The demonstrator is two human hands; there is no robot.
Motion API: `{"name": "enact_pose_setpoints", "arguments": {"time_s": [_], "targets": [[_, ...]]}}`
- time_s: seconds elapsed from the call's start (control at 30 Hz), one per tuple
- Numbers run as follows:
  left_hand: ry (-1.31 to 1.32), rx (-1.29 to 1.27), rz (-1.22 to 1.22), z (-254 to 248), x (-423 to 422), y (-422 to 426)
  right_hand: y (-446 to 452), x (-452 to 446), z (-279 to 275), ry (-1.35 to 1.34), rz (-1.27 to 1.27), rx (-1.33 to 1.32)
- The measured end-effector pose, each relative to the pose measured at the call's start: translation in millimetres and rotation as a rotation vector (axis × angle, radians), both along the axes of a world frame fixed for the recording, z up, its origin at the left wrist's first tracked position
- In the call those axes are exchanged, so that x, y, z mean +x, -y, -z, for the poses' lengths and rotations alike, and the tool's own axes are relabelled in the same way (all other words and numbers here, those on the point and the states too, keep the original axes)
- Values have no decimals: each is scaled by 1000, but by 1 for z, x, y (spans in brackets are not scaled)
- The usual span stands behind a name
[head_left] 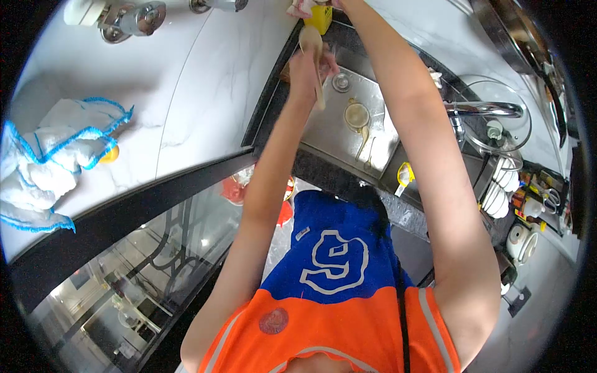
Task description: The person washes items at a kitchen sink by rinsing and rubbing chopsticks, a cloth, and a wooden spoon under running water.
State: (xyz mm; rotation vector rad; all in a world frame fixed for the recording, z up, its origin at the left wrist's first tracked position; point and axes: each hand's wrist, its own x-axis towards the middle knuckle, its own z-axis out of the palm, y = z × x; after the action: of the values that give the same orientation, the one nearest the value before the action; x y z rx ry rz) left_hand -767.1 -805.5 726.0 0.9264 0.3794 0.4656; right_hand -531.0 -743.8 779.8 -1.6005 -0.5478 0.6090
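My left hand point(306, 73) is closed around a pale wooden spoon point(311, 38), whose bowl points up toward the far edge of the sink and whose handle passes down beside the fingers. My right arm reaches across the sink to the top of the view, where the frame cuts off my right hand and its fingers do not show. Near that wrist stand a yellow object point(319, 20) and a pinkish-white item point(301, 7). Below my left hand, in the metal sink point(336, 133), lie a round strainer-like utensil point(357, 115) and a thin spoon point(369, 155).
A chrome faucet point(488, 110) and a glass lid point(525, 124) are at the right, with stacked white dishes point(495, 198) below. A yellow-edged utensil point(405, 175) lies by the sink's near side. A blue-edged white cloth point(50, 165) is at the left.
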Motion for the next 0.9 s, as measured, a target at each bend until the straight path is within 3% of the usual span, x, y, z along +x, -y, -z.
{"name": "enact_pose_setpoints", "arguments": {"time_s": [0.1,0.17,0.2,0.27,0.3,0.37,0.5,0.6,0.7,0.77,0.9], "targets": [[87,142,-101,-20,49,-42,-3,15,14,9,-102,-27],[113,323,-239,-33,68,-63,28,-30,-32,0,-61,-142],[117,323,-240,-37,72,-69,21,-22,-25,5,-61,-141],[75,453,-309,-40,77,-81,4,-1,4,4,-66,46],[73,454,-306,-39,83,-90,2,6,9,-149,-192,114],[29,633,-267,-33,96,-106,2,11,13,-120,-189,92],[23,638,-287,-55,109,-101,-2,8,24,-49,-74,195],[8,496,-213,-53,124,-110,0,7,26,36,-27,143],[-160,720,-187,-54,131,-118,0,8,29,87,-5,151],[-54,528,-183,-58,129,-110,1,4,31,42,2,157],[-29,510,-149,-55,135,-114,-4,13,42,-23,-28,178]]}}
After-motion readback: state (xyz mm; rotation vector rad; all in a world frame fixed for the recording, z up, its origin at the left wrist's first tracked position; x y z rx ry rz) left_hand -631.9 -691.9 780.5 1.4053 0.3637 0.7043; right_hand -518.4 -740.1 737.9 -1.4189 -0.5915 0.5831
